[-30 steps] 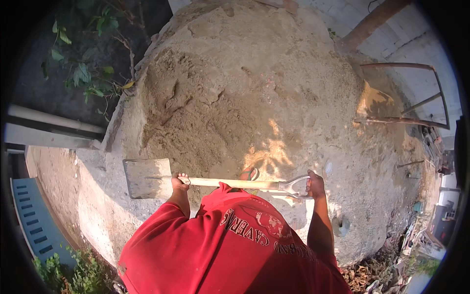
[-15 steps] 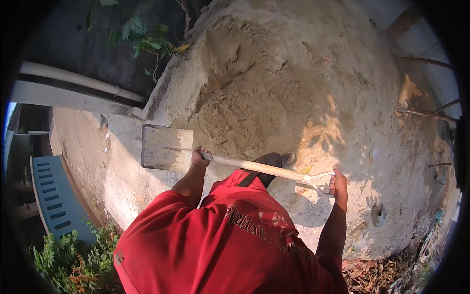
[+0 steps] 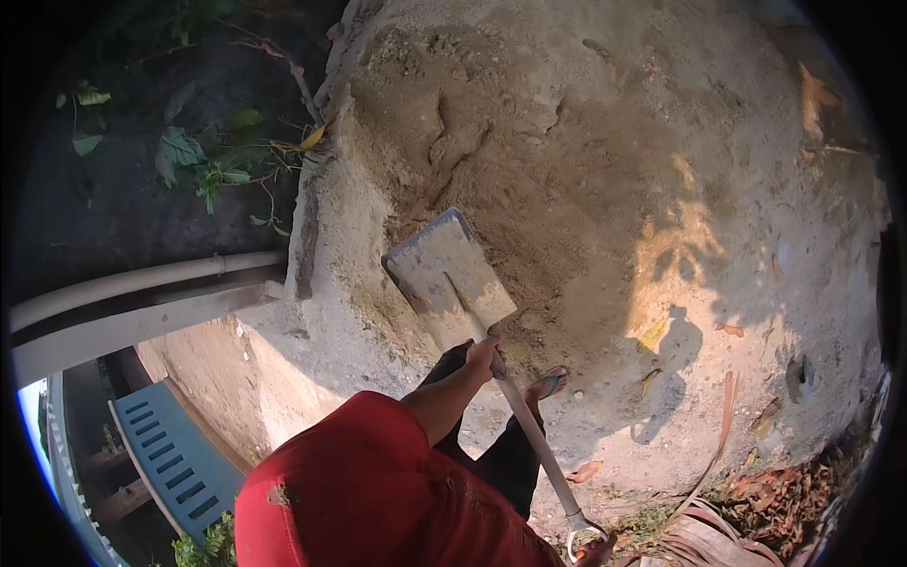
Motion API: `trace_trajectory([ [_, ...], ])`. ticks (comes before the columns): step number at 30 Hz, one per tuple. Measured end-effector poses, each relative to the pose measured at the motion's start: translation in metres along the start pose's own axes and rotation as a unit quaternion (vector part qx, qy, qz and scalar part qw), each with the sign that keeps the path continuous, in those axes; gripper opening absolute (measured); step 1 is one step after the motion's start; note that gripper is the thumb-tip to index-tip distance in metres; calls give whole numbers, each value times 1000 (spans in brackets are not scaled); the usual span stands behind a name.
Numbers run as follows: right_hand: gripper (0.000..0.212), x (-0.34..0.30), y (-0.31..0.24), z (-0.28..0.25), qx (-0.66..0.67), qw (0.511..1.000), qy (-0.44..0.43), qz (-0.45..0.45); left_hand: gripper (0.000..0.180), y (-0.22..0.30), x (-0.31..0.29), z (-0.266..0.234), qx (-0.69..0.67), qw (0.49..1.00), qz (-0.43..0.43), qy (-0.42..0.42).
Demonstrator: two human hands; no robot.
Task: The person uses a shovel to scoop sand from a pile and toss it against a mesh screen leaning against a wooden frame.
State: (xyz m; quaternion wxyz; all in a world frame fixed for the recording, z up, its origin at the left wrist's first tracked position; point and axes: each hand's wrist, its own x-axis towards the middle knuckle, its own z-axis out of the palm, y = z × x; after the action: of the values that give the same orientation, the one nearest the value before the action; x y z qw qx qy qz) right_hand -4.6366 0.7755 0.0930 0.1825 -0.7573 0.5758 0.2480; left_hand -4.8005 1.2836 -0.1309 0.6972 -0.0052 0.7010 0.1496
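A shovel point(image 3: 452, 276) with a flat, squarish metal blade and a pale wooden shaft slants across the view, its blade at the far left end over the damp sand. My left hand point(image 3: 486, 357) is closed round the shaft just behind the blade. At the near end, low in the picture, my right hand point(image 3: 594, 550) grips the D-shaped handle, partly cut off by the lower edge. Beyond the blade lies a heap of brown sand point(image 3: 529, 189), dug and uneven. Whether the blade touches the sand I cannot tell.
My sandalled foot point(image 3: 550, 381) stands at the sand's near edge. Left are a pale pipe point(image 3: 142, 288) along a ledge, leafy twigs point(image 3: 222, 175) and a blue slotted panel point(image 3: 170, 454). Dry leaves point(image 3: 784, 501) and a bundle of strips point(image 3: 709, 539) lie at the near right.
The shovel has swung from nearly level to a steep slant, its blade moving right and away over the sand. My right hand has dropped toward the lower edge; both hands keep their grip.
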Motion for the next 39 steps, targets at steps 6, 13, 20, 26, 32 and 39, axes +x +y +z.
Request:
trace_trajectory([
  [6,46,-68,32,97,61,998,24,16,17,-16,87,-17,36,996,-79,33],
  [13,35,-127,42,326,137,966,-213,52,28,387,250,5,58,998,27,-24],
  [20,36,-163,-8,382,77,956,-268,-88,18,375,260,5,-24,992,70,-100],
  [26,28,-132,-62,287,-33,963,-204,-170,7,299,193,12,-34,995,42,-85],
  [32,35,-110,-148,144,-42,979,-116,-160,24,178,119,-17,-96,994,-29,-45],
  [39,51,-185,-334,61,-153,947,-111,-261,24,93,8,14,-125,992,-25,-3],
])
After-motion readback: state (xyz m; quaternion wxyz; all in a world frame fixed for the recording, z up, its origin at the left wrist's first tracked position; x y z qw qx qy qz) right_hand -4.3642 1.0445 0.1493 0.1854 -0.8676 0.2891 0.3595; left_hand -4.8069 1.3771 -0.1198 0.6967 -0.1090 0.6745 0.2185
